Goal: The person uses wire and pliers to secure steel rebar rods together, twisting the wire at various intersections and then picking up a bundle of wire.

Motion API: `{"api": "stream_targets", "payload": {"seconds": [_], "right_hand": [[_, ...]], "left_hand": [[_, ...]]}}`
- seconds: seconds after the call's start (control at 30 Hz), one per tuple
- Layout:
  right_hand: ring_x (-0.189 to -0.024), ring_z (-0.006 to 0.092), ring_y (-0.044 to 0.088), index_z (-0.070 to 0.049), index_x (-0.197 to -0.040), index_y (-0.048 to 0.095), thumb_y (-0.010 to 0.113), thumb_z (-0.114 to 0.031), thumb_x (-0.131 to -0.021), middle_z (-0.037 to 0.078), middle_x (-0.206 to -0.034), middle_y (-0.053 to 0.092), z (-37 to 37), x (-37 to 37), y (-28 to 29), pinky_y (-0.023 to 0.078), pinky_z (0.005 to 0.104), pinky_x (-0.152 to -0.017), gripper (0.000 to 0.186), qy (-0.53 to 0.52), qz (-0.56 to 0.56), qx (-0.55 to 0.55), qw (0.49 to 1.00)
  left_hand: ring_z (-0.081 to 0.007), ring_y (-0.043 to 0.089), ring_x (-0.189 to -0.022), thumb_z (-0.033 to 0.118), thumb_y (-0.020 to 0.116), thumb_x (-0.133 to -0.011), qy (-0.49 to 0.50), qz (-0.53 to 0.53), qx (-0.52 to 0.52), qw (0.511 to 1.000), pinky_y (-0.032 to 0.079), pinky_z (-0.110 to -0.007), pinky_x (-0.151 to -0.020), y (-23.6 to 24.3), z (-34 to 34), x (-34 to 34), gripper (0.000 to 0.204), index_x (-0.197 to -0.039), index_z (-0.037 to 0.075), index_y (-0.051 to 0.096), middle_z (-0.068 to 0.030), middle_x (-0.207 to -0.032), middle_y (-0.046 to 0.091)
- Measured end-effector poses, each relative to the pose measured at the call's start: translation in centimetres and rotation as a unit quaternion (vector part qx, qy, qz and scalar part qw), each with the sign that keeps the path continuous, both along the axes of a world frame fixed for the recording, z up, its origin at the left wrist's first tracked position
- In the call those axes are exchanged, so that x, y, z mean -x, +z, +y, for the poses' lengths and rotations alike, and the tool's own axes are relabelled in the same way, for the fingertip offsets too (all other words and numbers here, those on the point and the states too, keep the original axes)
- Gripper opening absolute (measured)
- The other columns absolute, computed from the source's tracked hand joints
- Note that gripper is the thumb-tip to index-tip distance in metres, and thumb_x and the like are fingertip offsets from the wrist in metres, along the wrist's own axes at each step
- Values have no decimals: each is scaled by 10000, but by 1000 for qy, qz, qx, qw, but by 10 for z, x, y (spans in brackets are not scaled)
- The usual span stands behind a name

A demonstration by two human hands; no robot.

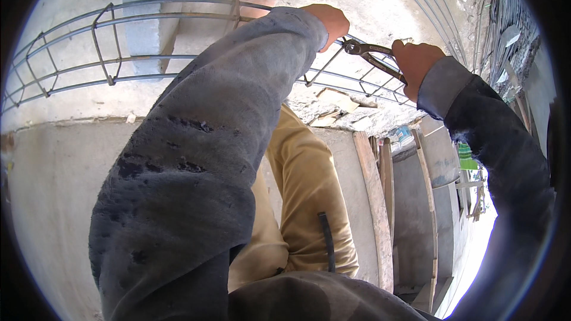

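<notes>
A long rebar cage [151, 57] of thin steel bars and square stirrups runs across the far part of the view, passing behind my left sleeve. My left hand [334, 22] is closed at the cage's upper bars; its fingertips are hidden, so what it grips does not show. In my right hand [416, 66] are dark end-cutting pincers [375, 57], held by the handles. Their jaws point left and meet the cage at a bar, just right of my left hand. Whether the jaws bite a wire I cannot make out.
A pale block [141, 18] stands behind the cage at the left. Loose steel rods [425, 0] and a wire bundle [508, 35] lie at the far right. Wooden planks [376, 202] lean near my right knee, with broken rubble [342, 104] just beyond.
</notes>
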State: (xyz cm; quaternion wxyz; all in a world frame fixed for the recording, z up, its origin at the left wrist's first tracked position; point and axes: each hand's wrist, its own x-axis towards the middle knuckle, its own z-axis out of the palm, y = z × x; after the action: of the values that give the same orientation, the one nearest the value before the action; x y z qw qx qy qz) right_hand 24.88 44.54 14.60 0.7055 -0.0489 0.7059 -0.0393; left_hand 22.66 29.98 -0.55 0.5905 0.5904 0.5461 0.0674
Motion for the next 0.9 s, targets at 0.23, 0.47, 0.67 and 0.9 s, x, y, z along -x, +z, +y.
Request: {"api": "stream_targets", "payload": {"seconds": [0.23, 0.47, 0.67, 0.9], "right_hand": [[-721, 277, 642, 47, -991, 456, 686, -97, -651, 177, -840, 634, 9, -6, -9, 518, 336, -635, 435, -114, -96, 47, 988], [-939, 390, 585, 38, -1184, 259, 527, 99, -676, 277, -1167, 452, 27, -13, -2, 523, 461, -772, 577, -654, -372, -15, 659], [-930, 348, 548, -31, -1186, 281, 461, 86, -674, 199, -1067, 418, 20, -13, 8, 507, 490, -716, 555, -787, -387, -23, 480], [-649, 169, 482, -72, -1116, 351, 489, -99, -775, 132, -972, 450, 35, 2, -17, 428, 320, -494, 369, -699, -416, -66, 578]], "left_hand": [[-287, 596, -960, -88, 569, -658, 12, 4, -9, 1000, 497, -350, -821, 0, -3, 1, 499, -1122, 94, 600, -127, -987, 630], [-291, 600, -935, -58, 597, -643, 3, -2, -11, 1000, 499, -361, -795, -3, -1, 0, 449, -1069, 82, 619, -124, -960, 630], [-292, 603, -926, -49, 609, -639, 20, 3, -26, 999, 501, -367, -783, -4, -2, -3, 412, -1032, 72, 627, -127, -937, 630], [-304, 618, -871, -58, 594, -657, -25, 7, -59, 998, 510, -384, -738, 7, -6, 5, 310, -948, 41, 634, -149, -866, 633]]}}
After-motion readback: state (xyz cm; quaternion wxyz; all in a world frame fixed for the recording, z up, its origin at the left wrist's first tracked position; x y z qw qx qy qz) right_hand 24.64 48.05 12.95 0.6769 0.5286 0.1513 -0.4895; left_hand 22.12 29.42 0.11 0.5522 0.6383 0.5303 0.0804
